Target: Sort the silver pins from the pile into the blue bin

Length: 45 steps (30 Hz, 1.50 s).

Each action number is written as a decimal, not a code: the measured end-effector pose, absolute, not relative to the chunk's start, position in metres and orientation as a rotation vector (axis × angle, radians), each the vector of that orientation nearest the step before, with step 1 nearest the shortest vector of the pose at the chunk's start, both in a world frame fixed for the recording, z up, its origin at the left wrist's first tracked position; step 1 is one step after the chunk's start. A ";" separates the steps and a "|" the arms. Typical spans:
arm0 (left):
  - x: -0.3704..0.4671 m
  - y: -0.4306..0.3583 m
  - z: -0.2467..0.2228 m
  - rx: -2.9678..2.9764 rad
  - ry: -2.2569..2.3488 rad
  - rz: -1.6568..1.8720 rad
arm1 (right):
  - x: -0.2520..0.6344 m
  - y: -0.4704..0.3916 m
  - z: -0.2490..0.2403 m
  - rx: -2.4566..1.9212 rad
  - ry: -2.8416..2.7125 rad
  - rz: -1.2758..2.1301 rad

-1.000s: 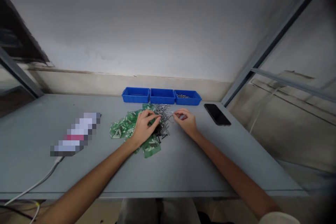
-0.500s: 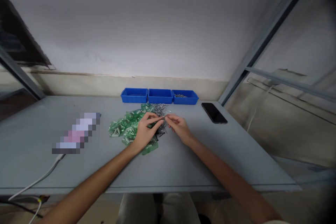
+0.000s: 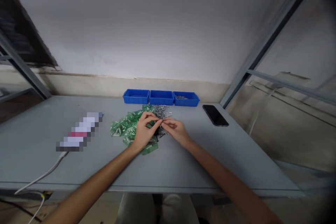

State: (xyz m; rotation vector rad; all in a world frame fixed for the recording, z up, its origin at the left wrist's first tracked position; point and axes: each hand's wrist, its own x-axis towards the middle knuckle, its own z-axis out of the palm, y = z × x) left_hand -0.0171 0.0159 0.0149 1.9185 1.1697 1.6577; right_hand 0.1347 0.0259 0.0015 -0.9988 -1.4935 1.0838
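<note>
Metal fasteners [image 3: 164, 109], slim and loose, heaped on the table [image 3: 189, 171] under and just beyond the fingertips; too small to tell screws from nails. Left hand [image 3: 143, 130]: thumb and index drawn in to a narrow pinch, beside the green bags [image 3: 128, 119]. Right hand [image 3: 178, 132]: also pinched in, tips right at the left's. Can't tell if either pinch is fully closed or has a fastener in it, or if the hands touch. Handling, my read: each piece light, stiff, hard to damage, but thin enough to roll between fingers. Grip mid-shank, thumb against index, across the length; ends may be sharp, keep skin off them. Pieces lie crossed, so lifting one could drag its neighbours; slide it free first. Bags sit left of the heap, partly behind the left hand: thin film, probably soft and slippery, small parts showing through; take by a flat edge, not the lumpy middle. Further out: left tray [image 3: 136, 101], middle tray [image 3: 162, 101], right tray [image 3: 186, 103], all blue, in a row behind the heap; right one has metal pieces in it. Dark phone [image 3: 215, 115] off to the right, pixelated device [image 3: 80, 131] with white cable [image 3: 46, 172] well left.
</note>
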 end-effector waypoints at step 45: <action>-0.025 0.023 0.019 2.082 1.089 1.622 | 0.144 0.024 0.020 -1.212 -1.499 1.158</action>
